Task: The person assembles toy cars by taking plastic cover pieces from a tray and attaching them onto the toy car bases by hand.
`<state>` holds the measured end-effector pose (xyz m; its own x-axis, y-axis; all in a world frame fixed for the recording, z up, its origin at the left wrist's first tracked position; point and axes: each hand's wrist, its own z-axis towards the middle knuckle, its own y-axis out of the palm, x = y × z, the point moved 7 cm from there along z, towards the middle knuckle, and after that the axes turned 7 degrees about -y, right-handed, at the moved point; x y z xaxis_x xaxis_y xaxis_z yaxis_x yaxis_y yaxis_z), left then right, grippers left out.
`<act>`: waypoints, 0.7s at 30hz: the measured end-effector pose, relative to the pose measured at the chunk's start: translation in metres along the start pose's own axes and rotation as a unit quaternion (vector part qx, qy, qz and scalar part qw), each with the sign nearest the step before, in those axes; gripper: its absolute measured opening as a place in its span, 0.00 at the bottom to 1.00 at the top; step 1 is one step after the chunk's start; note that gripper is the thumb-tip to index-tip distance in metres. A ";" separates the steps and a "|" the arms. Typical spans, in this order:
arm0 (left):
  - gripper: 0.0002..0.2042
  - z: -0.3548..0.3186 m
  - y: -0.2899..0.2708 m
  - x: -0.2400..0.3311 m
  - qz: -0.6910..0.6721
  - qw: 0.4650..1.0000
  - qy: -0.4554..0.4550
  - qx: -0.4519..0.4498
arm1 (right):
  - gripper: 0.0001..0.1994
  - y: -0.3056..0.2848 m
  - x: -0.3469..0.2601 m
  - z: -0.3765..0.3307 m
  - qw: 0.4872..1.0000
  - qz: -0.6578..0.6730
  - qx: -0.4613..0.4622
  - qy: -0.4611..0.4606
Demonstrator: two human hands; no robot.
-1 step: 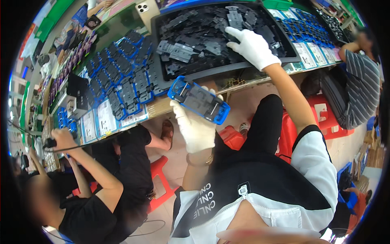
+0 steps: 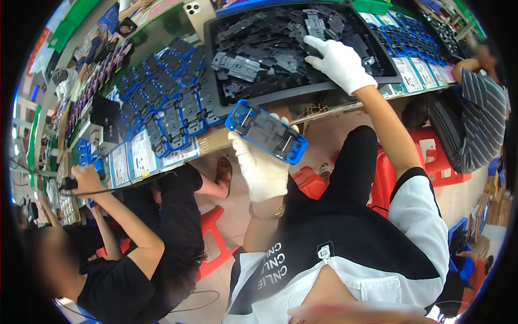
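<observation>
My left hand [image 2: 261, 170], in a white glove, is closed round a blue toy car body [image 2: 268, 132], held just off the table's near edge. Its underside faces up, showing a dark inside and a metal axle near each end. Over a wide black tray [image 2: 386, 58] is my white-gloved right hand [image 2: 341, 67]. Its index finger and thumb are apart, with nothing visible between them; the other fingers are partly hidden. Dark plastic toy car chassis plates [image 2: 237, 66] lie heaped in the tray. A lighter grey plate [image 2: 314, 24] lies just beyond my index fingertip.
Rows of blue toy cars with dark bases [image 2: 175, 116] stand left of the tray; more blue cars [image 2: 407, 40] lie to its right. A phone [image 2: 192, 8] is behind. One co-worker [image 2: 121, 264] sits at the left, another [image 2: 480, 108] at the right, near red stools [image 2: 383, 178].
Only a very slight shift of the whole view shows. Both hands keep their places, with the toy car body still in my left.
</observation>
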<state>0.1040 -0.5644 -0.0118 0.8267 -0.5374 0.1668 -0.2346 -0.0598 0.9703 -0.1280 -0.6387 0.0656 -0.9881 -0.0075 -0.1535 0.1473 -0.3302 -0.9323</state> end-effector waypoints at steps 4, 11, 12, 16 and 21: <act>0.32 -0.002 -0.001 0.004 0.006 1.000 0.024 0.014 | 0.25 0.002 -0.002 -0.007 0.996 0.023 -0.075 0.046; 0.33 0.001 -0.001 -0.003 -0.004 1.000 0.015 -0.009 | 0.25 0.007 0.013 -0.002 0.994 0.105 -0.009 0.038; 0.33 0.003 -0.002 -0.005 0.000 1.000 0.013 -0.010 | 0.24 0.008 0.015 -0.002 0.994 0.094 -0.012 0.048; 0.33 0.001 0.005 -0.006 0.012 1.000 0.012 -0.015 | 0.24 -0.001 0.010 0.001 0.995 0.083 0.026 0.051; 0.34 -0.001 -0.004 0.001 -0.004 1.000 0.030 -0.003 | 0.19 -0.052 -0.038 -0.033 0.978 0.062 0.197 -0.019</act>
<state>0.1061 -0.5641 -0.0150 0.8574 -0.4863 0.1683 -0.2244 -0.0590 0.9727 -0.0970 -0.5903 0.1096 -0.9656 -0.1032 -0.2385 0.2456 -0.6624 -0.7077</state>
